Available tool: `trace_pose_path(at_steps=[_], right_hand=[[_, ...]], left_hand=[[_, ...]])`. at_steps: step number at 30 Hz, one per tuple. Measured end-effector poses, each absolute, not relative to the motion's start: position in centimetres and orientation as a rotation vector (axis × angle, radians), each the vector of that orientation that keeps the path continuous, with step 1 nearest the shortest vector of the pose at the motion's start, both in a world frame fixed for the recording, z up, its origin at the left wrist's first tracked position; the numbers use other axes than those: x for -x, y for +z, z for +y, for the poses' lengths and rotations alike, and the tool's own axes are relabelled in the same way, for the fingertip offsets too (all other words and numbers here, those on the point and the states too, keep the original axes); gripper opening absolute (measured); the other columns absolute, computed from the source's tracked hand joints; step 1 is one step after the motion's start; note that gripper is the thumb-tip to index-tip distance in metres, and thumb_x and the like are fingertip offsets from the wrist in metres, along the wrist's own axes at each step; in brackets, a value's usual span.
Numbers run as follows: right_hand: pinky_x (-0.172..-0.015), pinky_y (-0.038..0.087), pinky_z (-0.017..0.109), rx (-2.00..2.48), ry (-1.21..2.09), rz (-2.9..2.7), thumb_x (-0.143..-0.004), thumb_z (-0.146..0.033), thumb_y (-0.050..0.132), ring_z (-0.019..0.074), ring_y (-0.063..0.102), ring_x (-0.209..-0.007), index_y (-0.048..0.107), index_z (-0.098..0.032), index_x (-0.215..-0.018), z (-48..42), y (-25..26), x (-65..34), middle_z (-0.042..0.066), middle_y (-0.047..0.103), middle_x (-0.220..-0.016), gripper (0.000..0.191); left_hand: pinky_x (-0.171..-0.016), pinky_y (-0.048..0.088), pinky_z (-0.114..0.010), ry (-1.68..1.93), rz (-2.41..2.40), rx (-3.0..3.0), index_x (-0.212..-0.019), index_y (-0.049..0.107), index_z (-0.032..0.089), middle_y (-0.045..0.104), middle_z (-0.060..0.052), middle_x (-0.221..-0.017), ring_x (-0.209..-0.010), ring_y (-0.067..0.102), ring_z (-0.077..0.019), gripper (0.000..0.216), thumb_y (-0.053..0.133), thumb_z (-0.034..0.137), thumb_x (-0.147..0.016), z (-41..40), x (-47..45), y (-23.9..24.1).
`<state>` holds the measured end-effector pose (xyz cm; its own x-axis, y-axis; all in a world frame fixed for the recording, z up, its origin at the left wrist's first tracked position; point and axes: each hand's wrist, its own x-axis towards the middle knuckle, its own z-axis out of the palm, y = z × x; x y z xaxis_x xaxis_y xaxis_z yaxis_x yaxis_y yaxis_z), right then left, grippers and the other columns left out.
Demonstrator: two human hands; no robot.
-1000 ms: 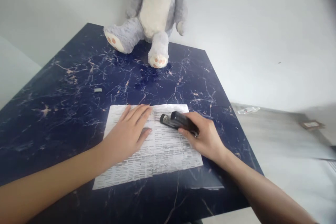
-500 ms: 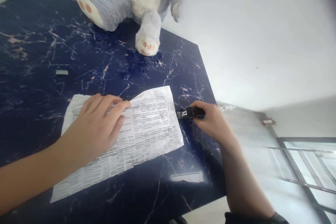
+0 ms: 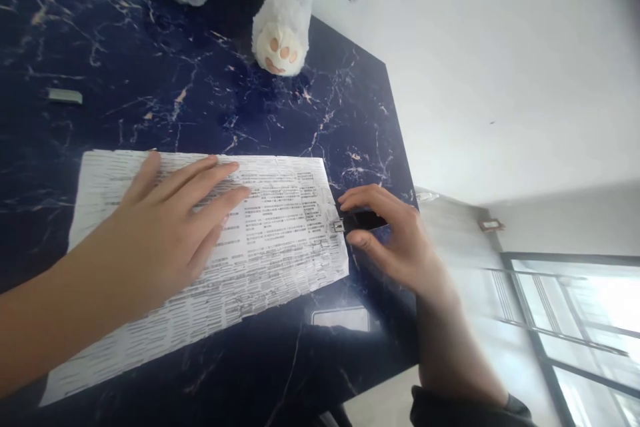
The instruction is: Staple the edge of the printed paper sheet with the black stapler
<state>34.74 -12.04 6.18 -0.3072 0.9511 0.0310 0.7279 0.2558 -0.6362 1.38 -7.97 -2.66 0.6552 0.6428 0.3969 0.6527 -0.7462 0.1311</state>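
Observation:
A white sheet of paper, densely printed and somewhat creased, lies on the dark blue marbled table. My left hand rests on it with spread fingers. At the paper's right edge is a small black stapler with a metal nose, which overlaps that edge. My right hand is curved around the stapler, thumb on the near side and fingers on the far side, with the tips apart. The palm side of the stapler is partly hidden by this hand.
A grey plush toy sits at the table's far side. A small pale bar lies at the left. Near the front edge is a pale rounded rectangle. The table's right edge runs close by my right hand.
The paper now lies flatter and reaches under the stapler's nose. My right hand has loosened from its pinch and its fingers have spread. My left fingers have spread; the view has tilted down.

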Motion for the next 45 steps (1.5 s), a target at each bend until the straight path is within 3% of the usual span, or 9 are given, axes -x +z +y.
trace_pose_path(at_steps=[4, 10, 14, 22, 31, 36, 40, 45], right_hand=[[-0.098, 0.052, 0.045, 1.55, 0.593, -2.001, -0.117, -0.046, 0.032, 0.0253, 0.069, -0.11, 0.073, -0.025, -0.109, -11.9, 5.5, -34.3, 0.008, 0.075, -0.114, 0.046], [-0.093, 0.052, 0.042, 1.618, 0.431, -2.014, -0.114, -0.035, 0.045, 0.0236, 0.07, -0.104, 0.072, -0.023, -0.1, -11.3, 4.6, -34.1, 0.007, 0.075, -0.107, 0.032], [-0.092, 0.051, 0.04, 1.621, 0.508, -2.058, -0.115, -0.035, 0.041, 0.0225, 0.069, -0.1, 0.071, -0.022, -0.098, -11.1, 4.6, -34.2, 0.007, 0.075, -0.105, 0.036], [-0.08, 0.045, 0.039, 1.681, 0.464, -2.095, -0.117, -0.037, 0.035, 0.0182, 0.055, -0.072, 0.06, -0.023, -0.08, -11.3, 4.4, -34.1, 0.003, 0.061, -0.077, 0.047], [-0.076, 0.042, 0.039, 1.725, 0.296, -2.015, -0.118, -0.038, 0.032, 0.0178, 0.055, -0.069, 0.057, -0.023, -0.075, -11.5, 3.4, -33.3, 0.003, 0.061, -0.073, 0.052], [-0.071, 0.04, 0.039, 1.83, 0.232, -2.007, -0.118, -0.04, 0.031, 0.0186, 0.058, -0.069, 0.058, -0.023, -0.076, -11.8, 3.5, -33.0, 0.005, 0.064, -0.074, 0.052], [-0.069, 0.04, 0.039, 1.86, 0.247, -2.017, -0.118, -0.042, 0.031, 0.0186, 0.058, -0.068, 0.058, -0.023, -0.076, -12.0, 3.9, -33.0, 0.005, 0.064, -0.074, 0.053], [-0.069, 0.04, 0.039, 1.788, 0.349, -2.081, -0.118, -0.041, 0.029, 0.0184, 0.058, -0.071, 0.059, -0.023, -0.08, -11.9, 4.2, -33.2, 0.006, 0.064, -0.078, 0.051]], left_hand=[[-0.12, 0.04, -0.076, -0.679, -1.14, 2.832, -0.138, 0.066, 0.014, 0.063, -0.019, -0.152, -0.145, 0.057, -0.0425, 0.045, 0.033, 0.021, -0.109, -8.0, -1.3, -2.6], [-0.123, 0.037, -0.073, -0.651, -1.226, 2.815, -0.137, 0.068, 0.015, 0.06, -0.018, -0.155, -0.149, 0.054, -0.0411, 0.048, 0.03, 0.023, -0.108, -8.0, -1.0, -2.7], [-0.126, 0.034, -0.07, -0.664, -1.279, 2.829, -0.137, 0.067, 0.017, 0.057, -0.015, -0.158, -0.152, 0.05, -0.0385, 0.046, 0.033, 0.024, -0.106, -8.1, -0.9, -2.7], [-0.125, 0.038, -0.07, -0.683, -1.275, 2.894, -0.134, 0.067, 0.017, 0.056, -0.018, -0.158, -0.152, 0.049, -0.0435, 0.045, 0.04, 0.025, -0.099, -8.2, -0.7, -2.5], [-0.119, 0.043, -0.067, -0.67, -1.254, 2.876, -0.126, 0.069, 0.011, 0.058, -0.021, -0.151, -0.146, 0.052, -0.0456, 0.042, 0.042, 0.022, -0.096, -8.4, -0.7, -2.4], [-0.117, 0.044, -0.066, -0.66, -1.342, 2.812, -0.123, 0.069, 0.017, 0.059, -0.016, -0.151, -0.142, 0.055, -0.0438, 0.039, 0.041, 0.024, -0.096, -8.7, -0.7, -2.3], [-0.114, 0.045, -0.065, -0.624, -1.393, 2.789, -0.122, 0.069, 0.021, 0.059, -0.012, -0.15, -0.14, 0.056, -0.0431, 0.037, 0.043, 0.026, -0.096, -8.9, -0.7, -2.2], [-0.111, 0.048, -0.064, -0.63, -1.39, 2.775, -0.122, 0.069, 0.018, 0.061, -0.014, -0.146, -0.136, 0.058, -0.0429, 0.039, 0.04, 0.026, -0.098, -8.8, -0.8, -2.1]])
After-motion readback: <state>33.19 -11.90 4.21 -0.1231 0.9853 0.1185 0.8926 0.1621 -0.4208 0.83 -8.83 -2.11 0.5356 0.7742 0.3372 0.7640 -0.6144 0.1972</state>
